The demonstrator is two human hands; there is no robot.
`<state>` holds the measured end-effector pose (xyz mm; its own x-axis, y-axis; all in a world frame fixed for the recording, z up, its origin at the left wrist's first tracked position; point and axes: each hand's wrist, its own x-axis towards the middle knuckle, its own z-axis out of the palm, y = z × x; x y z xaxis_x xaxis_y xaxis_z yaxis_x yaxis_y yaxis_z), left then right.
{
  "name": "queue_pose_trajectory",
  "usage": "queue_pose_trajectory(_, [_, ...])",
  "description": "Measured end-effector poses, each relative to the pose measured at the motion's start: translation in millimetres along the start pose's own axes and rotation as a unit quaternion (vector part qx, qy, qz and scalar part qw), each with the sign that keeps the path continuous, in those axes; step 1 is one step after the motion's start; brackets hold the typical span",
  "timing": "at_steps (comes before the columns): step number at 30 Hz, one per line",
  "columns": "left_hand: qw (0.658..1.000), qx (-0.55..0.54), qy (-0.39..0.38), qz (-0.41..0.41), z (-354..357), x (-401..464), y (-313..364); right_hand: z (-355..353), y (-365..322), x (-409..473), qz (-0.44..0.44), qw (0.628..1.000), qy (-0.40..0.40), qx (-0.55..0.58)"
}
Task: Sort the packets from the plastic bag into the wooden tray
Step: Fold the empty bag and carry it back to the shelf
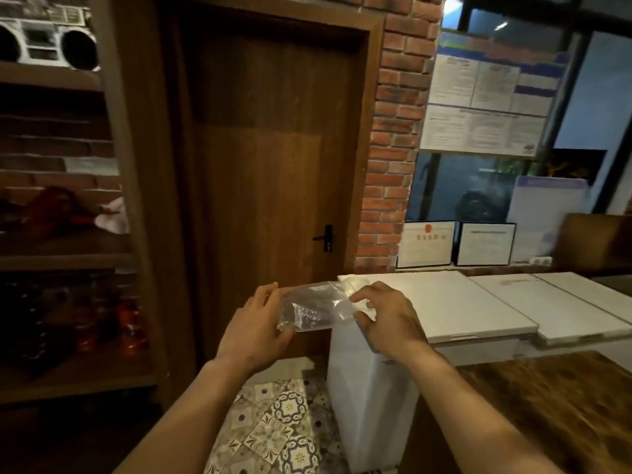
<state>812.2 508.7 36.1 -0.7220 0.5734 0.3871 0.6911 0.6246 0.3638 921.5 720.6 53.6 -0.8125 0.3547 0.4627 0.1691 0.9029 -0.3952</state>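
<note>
Both hands hold the clear plastic bag in mid-air: left hand clamped underneath, right hand pinching its mouth. I should spread it gently.

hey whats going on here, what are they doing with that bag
A person is holding a clear plastic bag up in the air with both bare hands, the left hand at one end and the right hand pinching the other. They stand facing a wooden door, beside white chest freezers. The bag looks nearly empty, though its contents are hard to make out. No wooden tray or loose packets are in view.
</note>
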Motion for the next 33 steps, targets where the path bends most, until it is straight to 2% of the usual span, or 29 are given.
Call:
queue_pose_trajectory(1, [1.000, -0.003, -0.009, -0.018, 3, -2, -21, 19, -8, 6, -0.012, 1.000, -0.012, -0.004])
queue_pose_trajectory(6, [0.999, 0.009, -0.016, -0.026, 9, -5, -44, 43, -13, 9, -0.003, 0.999, -0.035, 0.001])
queue_pose_trajectory(14, [0.995, 0.017, -0.057, -0.080, 64, -22, -70, 98, 16, -3, -0.018, 0.997, -0.062, 0.042])
queue_pose_trajectory(24, [0.983, 0.000, -0.131, -0.128, 163, -70, -103, 189, 80, -48, 0.032, 0.983, -0.175, 0.035])
queue_pose_trajectory(33, [0.955, -0.012, -0.229, -0.190, 282, -122, -158, 313, 131, -116, 0.091, 0.957, -0.273, 0.028])
